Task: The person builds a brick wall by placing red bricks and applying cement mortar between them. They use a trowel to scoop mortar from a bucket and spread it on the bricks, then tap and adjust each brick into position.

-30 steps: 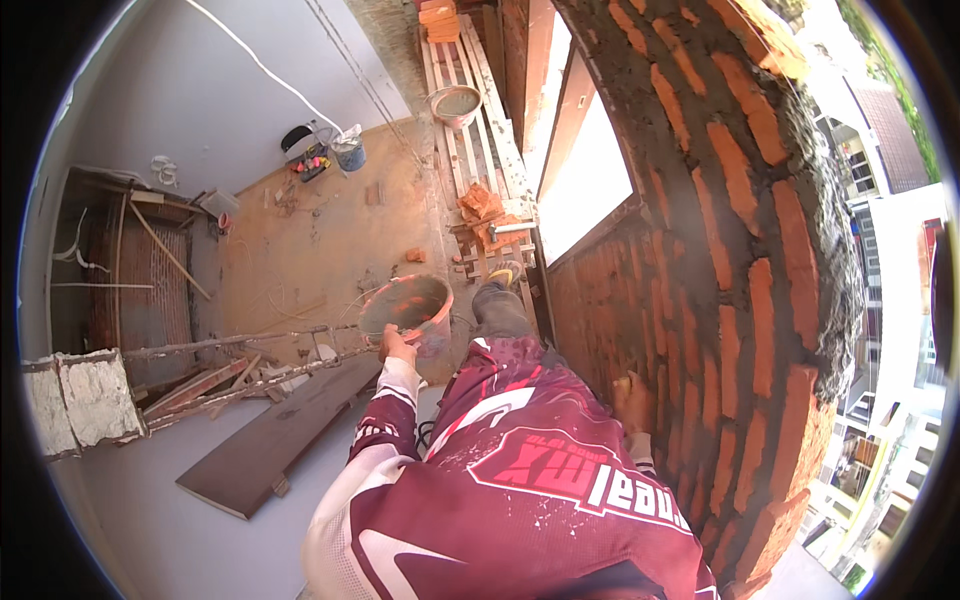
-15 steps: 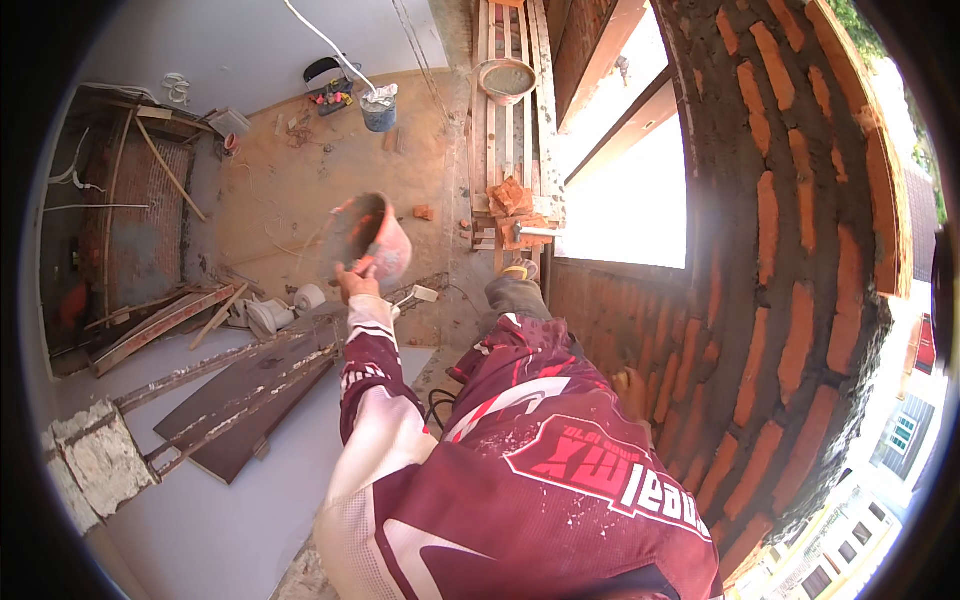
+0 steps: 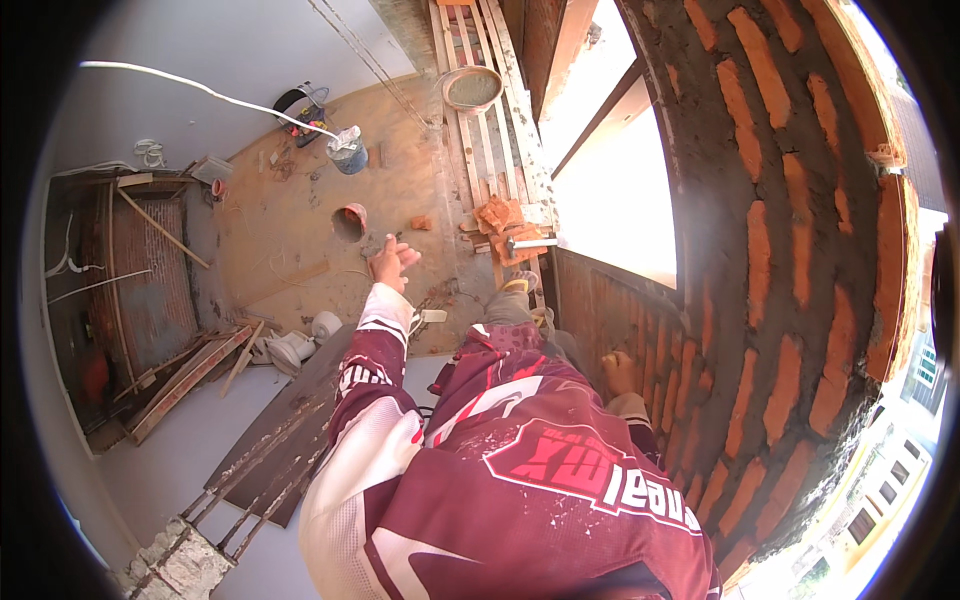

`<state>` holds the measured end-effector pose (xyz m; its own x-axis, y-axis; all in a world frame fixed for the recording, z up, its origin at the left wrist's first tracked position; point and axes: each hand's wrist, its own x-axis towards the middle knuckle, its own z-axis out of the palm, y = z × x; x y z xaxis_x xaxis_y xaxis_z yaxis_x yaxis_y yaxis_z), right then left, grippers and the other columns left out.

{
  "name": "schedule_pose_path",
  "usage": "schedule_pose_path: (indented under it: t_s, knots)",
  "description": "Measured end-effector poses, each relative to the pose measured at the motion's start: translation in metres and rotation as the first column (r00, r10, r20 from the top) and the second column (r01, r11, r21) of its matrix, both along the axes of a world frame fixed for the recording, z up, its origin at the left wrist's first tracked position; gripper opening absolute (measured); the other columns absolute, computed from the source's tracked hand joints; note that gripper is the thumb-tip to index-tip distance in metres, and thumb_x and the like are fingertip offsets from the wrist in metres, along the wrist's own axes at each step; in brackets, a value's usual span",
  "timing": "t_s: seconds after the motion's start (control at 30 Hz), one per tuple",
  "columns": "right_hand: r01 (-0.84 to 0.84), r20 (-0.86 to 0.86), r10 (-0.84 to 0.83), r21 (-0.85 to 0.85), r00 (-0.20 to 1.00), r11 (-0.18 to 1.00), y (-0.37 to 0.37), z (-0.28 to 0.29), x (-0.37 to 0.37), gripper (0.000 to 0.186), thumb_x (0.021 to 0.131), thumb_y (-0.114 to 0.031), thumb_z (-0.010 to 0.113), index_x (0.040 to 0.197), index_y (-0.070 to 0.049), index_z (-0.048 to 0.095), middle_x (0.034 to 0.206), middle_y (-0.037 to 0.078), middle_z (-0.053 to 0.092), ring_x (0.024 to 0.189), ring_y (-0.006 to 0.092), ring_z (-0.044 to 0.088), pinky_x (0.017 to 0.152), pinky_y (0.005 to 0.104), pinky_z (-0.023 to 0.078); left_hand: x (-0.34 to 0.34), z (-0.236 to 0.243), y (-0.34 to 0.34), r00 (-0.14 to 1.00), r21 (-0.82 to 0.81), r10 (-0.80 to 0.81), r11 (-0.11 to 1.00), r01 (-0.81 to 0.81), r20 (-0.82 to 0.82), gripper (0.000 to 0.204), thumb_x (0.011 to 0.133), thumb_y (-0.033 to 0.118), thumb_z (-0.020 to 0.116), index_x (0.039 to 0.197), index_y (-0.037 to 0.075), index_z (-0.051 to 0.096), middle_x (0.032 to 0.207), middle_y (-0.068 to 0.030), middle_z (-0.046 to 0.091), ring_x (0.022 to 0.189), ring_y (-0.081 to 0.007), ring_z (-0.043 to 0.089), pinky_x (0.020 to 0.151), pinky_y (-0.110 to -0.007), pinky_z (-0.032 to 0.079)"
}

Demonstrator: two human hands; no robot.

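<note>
My left hand (image 3: 395, 262) is stretched out with its fingers apart and nothing in it. Beyond its fingertips is a reddish mortar bowl (image 3: 352, 221), tipped so that its dark inside shows. The bowl is free of the hand; whether it touches the floor I cannot tell. My right hand (image 3: 619, 372) is low on my right, beside the brick wall (image 3: 745, 390), with its fingers curled. What those fingers hold, if anything, is hidden.
A slatted wooden plank platform (image 3: 487, 150) carries a mortar-filled bowl (image 3: 472, 90), broken bricks (image 3: 497, 214) and a hammer (image 3: 530, 243). A blue bucket (image 3: 348, 157) stands on the dirty floor. Rebar sticks out of broken concrete (image 3: 180, 560) at lower left, above a dark board (image 3: 290, 440).
My left hand has let go of the reddish bowl, which has moved away from it toward the floor. My right hand has come into clearer view beside the wall. The view has shifted slightly.
</note>
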<state>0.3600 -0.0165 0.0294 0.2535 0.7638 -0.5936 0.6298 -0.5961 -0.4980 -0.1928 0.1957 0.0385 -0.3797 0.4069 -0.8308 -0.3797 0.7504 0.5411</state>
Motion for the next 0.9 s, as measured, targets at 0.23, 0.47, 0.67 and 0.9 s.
schedule_pose_path:
  t_s: [0.23, 0.47, 0.67, 0.9]
  knots:
    - [-0.048, -0.012, 0.047, -0.292, 0.999, 0.955, -0.076, -0.046, 0.022, 0.040, 0.085, -0.031, 0.073, 0.110, 0.000, 0.074, 0.106, 0.026, 0.073, 0.103, 0.0422, 0.071, 0.088, 0.0494, 0.054, 0.085, -0.035, -0.069, 0.729, -0.062, -0.678, 0.735, 0.675, -0.092, 0.071, 0.090, 0.057, 0.074, 0.130, 0.000, 0.063, 0.117, -0.0128, 0.069, 0.104, -0.0177, 0.063, 0.079, -0.032, 0.053]
    - [-0.097, -0.010, 0.101, -0.388, 0.995, 0.917, -0.101, -0.060, 0.039, 0.042, 0.085, -0.035, 0.071, 0.104, 0.001, 0.075, 0.104, 0.025, 0.074, 0.101, 0.0407, 0.071, 0.086, 0.0488, 0.055, 0.077, -0.091, -0.184, 0.790, -0.220, -0.444, 0.796, 0.565, 0.423, 0.065, 0.097, 0.048, 0.069, 0.141, 0.002, 0.057, 0.125, -0.0120, 0.069, 0.109, -0.0207, 0.065, 0.093, -0.036, 0.051]
    - [-0.125, 0.010, 0.138, -0.372, 0.990, 0.920, -0.065, -0.038, 0.029, 0.045, 0.088, -0.037, 0.070, 0.112, 0.001, 0.071, 0.106, 0.023, 0.074, 0.102, 0.0394, 0.071, 0.087, 0.0479, 0.055, 0.081, -0.072, -0.202, 0.730, 0.008, -0.536, 0.808, 0.589, 0.424, 0.064, 0.099, 0.046, 0.066, 0.146, 0.005, 0.053, 0.128, -0.0140, 0.068, 0.114, -0.0245, 0.064, 0.097, -0.038, 0.050]
    - [-0.062, -0.051, 0.047, -0.336, 0.998, 0.940, -0.018, -0.017, 0.017, 0.044, 0.088, -0.035, 0.070, 0.112, 0.003, 0.070, 0.106, 0.024, 0.073, 0.098, 0.0400, 0.071, 0.082, 0.0480, 0.055, 0.090, -0.030, -0.191, 0.561, 0.117, -0.778, 0.608, 0.785, 0.283, 0.063, 0.101, 0.043, 0.062, 0.152, 0.007, 0.048, 0.132, -0.0164, 0.066, 0.118, -0.0289, 0.064, 0.102, -0.040, 0.048]
